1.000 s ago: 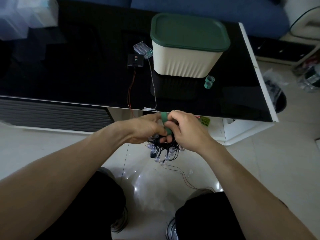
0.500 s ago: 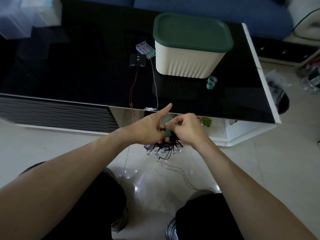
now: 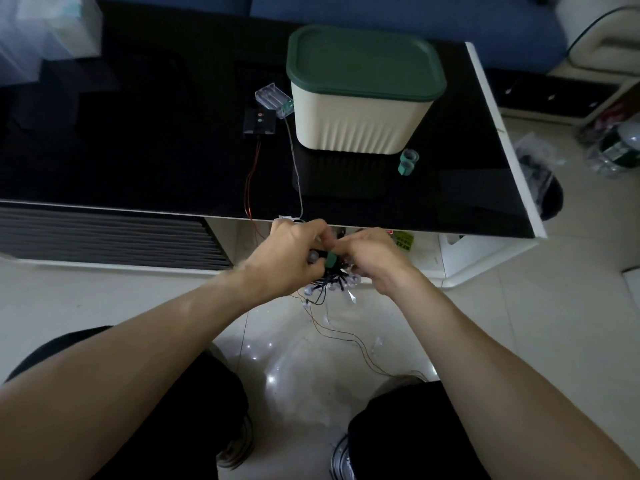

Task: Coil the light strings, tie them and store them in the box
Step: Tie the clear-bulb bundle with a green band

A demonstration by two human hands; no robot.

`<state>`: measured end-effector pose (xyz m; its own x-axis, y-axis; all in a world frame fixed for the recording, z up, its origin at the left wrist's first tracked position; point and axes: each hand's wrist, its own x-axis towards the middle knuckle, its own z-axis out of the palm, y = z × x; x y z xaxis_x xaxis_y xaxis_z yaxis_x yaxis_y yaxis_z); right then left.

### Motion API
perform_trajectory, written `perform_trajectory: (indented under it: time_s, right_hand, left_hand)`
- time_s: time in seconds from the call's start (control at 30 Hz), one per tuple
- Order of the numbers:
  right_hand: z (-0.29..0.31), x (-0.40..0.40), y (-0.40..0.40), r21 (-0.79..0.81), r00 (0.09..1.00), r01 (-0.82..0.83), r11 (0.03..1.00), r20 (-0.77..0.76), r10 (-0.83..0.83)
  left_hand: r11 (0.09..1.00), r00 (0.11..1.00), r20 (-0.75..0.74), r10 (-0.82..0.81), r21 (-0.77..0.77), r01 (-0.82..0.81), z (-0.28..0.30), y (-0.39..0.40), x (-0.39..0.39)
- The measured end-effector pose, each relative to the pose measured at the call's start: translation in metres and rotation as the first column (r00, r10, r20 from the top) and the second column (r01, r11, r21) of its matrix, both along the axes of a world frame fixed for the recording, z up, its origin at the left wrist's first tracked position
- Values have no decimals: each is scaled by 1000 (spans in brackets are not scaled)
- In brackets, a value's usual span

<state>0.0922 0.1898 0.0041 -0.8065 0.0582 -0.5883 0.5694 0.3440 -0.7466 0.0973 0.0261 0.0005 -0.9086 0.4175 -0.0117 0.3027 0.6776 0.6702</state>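
table [image 3: 138, 161]: two strings' battery packs sit by you, wires trail off the edge.
box [image 3: 360, 109]: lid on, nothing stored yet.
left hand [image 3: 289, 258]: your pointing finger has curled back, fingers grip the coiled light string [image 3: 329, 282].
right hand [image 3: 372, 258]: you pinch the green tie [image 3: 330, 259] onto the coil; tying nearly closed.

Your black surface [image 3: 138, 161] is carrying a lidded box [image 3: 363, 98]; left of the box are lying two battery packs [image 3: 273, 98], and a green tie [image 3: 407, 162] beside its right corner.
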Motion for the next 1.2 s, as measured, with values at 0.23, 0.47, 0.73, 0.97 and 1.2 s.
perform_trajectory:
  time_s: [0.23, 0.47, 0.73, 0.97, 1.2]
  right_hand:
    - [-9, 3, -4, 7, 997, 59, 998, 45, -60]
    - [7, 2, 2, 69, 953, -119, 991, -271, 133]
    - [11, 9, 9, 421, 760, -329, 845, -413, 502]
    - [18, 11, 9, 516, 700, -507, 691, -221, 679]
    - [21, 8, 8, 427, 725, -563, 707, -156, 671]
  left_hand:
    - [997, 979, 201, 41, -74, -27, 4, 0, -1]
    - [986, 926, 359, 117, 67, -151, 8, -6, -13]
    - [947, 876, 464, 135, 201, -252, 16, -7, -11]
    - [999, 920, 393, -9, 45, -10, 21, -2, -11]
    - [997, 895, 440, -75, 24, 72, 24, -8, -14]
